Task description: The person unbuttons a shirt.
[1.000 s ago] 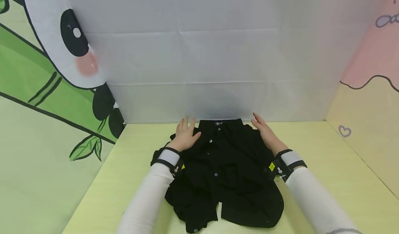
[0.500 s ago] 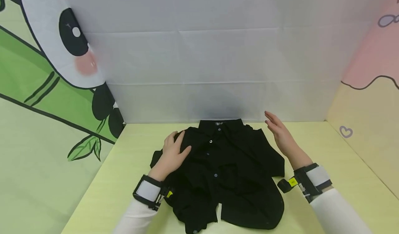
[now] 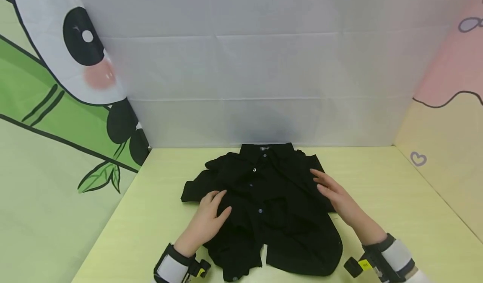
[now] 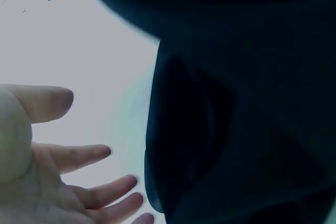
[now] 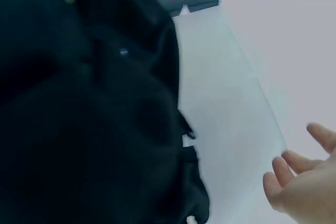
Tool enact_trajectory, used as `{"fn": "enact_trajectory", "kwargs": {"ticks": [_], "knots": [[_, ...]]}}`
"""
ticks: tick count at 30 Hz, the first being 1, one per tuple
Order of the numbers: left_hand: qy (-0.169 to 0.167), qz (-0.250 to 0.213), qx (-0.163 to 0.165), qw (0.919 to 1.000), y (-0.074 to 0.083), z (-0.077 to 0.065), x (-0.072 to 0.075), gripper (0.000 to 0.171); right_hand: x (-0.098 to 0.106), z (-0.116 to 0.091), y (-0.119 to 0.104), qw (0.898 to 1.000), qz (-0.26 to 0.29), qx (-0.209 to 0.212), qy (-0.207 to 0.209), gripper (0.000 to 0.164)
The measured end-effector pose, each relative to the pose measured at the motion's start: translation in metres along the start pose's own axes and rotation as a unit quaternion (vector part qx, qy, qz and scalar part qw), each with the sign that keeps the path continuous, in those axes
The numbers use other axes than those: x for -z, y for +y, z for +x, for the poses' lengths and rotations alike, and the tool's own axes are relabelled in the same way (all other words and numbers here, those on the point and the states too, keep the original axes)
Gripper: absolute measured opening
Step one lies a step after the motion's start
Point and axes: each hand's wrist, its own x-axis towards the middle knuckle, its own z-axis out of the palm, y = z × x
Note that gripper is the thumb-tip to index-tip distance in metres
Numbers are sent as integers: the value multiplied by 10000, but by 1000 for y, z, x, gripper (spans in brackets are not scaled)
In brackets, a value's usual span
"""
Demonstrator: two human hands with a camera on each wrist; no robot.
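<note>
A black short-sleeved button-up shirt (image 3: 279, 232) lies front up on the pale yellow table, its collar toward the back wall and its left side rumpled. Over the shirt's left side is my left hand (image 3: 205, 222), fingers spread and holding nothing. My right hand (image 3: 339, 199) is by the shirt's right sleeve, fingers loosely extended with nothing in them. In the left wrist view the left hand (image 4: 52, 171) stands apart from the dark cloth (image 4: 252, 103). The right wrist view shows the right hand (image 5: 304, 179) with relaxed fingers, also apart from the shirt (image 5: 105, 119).
The tabletop (image 3: 396, 199) extends on both sides of the shirt. A whitish sheet wall (image 3: 234, 77) rises at the back edge. Printed side panels stand left, with a green design (image 3: 45, 86), and right, in pink and yellow (image 3: 445, 119).
Both hands have drawn back from near the collar toward the person. The right hand first swung outward, then came back in beside the sleeve. The shirt stays in place.
</note>
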Motion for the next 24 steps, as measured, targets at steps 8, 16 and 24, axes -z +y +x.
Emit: {"fn": "enact_trajectory", "kwargs": {"ticks": [8,16,24], "knots": [[-239,486,166,9984,5,-10,-16,54,5,-16,35,9819,-1647,-404,-839,45],[414,661,509,9957,-2,-21,-31,73,15,-27,66,9461,-3016,-441,-1094,54],[435,797,990,9909,-16,-20,-35,76,9,-29,76,9193,-3908,-454,28,42]]}}
